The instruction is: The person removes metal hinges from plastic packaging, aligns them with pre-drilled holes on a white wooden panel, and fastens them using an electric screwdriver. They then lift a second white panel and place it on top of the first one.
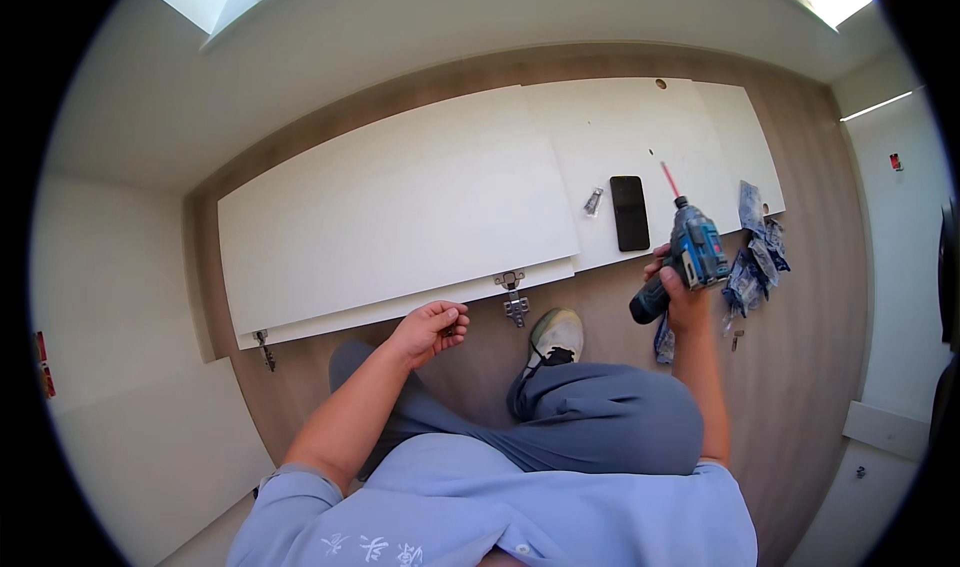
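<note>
Step in hand: I judged it was putting a screw into the metal hinge (513, 297) on the near edge of the white panel (400, 202).
How to do it well: I thought the drill bit should stand straight over the screw, and the push should be slow, so the bit would not slip and scratch the panel.
Left hand: my left hand (430, 329) was curled almost shut, at about 9 o'clock from the hinge and just beside it. The fingers pinched something tiny. I could not tell what it was.
Right hand: my right hand (682, 292) was wrapped tight around the handle of the blue drill (690, 257). Its red bit pointed up toward 12 o'clock, away from the hinge.
Where the drill was: well apart from the hinge, at about 3 o'clock from it, over the wood floor (800, 367).
Second hinge: another hinge (264, 347) sat at the panel's left corner, at 9 o'clock from my left hand.
Other things: a black phone (629, 213) lay on the far panel, and crumpled plastic bags (755, 257) lay at 3 o'clock from the drill.
</note>
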Demonstrator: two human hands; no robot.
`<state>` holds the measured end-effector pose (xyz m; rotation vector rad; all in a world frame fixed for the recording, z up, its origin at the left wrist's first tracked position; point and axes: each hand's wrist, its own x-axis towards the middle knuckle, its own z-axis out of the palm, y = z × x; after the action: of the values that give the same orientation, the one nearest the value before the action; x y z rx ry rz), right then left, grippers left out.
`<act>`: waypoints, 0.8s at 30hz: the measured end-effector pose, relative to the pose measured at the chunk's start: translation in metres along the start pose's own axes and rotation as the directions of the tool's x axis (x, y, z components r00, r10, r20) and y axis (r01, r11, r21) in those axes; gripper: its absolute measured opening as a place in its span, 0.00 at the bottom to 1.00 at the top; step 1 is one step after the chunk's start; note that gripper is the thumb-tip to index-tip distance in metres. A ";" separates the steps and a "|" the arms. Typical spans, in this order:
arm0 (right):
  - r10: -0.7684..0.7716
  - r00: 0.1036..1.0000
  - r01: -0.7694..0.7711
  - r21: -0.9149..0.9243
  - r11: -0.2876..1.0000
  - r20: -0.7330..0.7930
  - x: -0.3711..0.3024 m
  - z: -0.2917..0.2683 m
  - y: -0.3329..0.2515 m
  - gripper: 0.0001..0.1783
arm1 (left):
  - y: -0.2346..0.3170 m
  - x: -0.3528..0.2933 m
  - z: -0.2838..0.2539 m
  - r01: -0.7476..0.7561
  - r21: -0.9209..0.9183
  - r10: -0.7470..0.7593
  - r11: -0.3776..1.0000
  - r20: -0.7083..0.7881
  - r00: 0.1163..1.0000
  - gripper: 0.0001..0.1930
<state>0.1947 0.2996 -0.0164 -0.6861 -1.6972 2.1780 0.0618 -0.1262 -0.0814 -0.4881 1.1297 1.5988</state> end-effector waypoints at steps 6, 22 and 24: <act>0.373 0.848 -0.279 -0.280 0.918 0.377 -0.043 0.030 0.003 0.27 | -0.009 0.031 0.039 -0.012 -0.067 0.022 0.998 0.143 0.989 0.10; 0.524 0.726 -0.242 -0.548 0.801 0.445 -0.043 0.057 0.008 0.22 | -0.016 0.033 0.045 0.069 -0.116 -0.051 0.991 0.157 0.986 0.08; 0.554 0.721 -0.267 -0.571 0.776 0.415 -0.044 0.056 0.010 0.22 | -0.019 0.038 0.046 0.087 -0.134 -0.063 0.987 0.173 0.983 0.08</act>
<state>0.2025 0.2292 -0.0069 -0.6222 -2.6945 2.4516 0.0763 -0.0673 -0.0973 -0.4731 0.8658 1.6285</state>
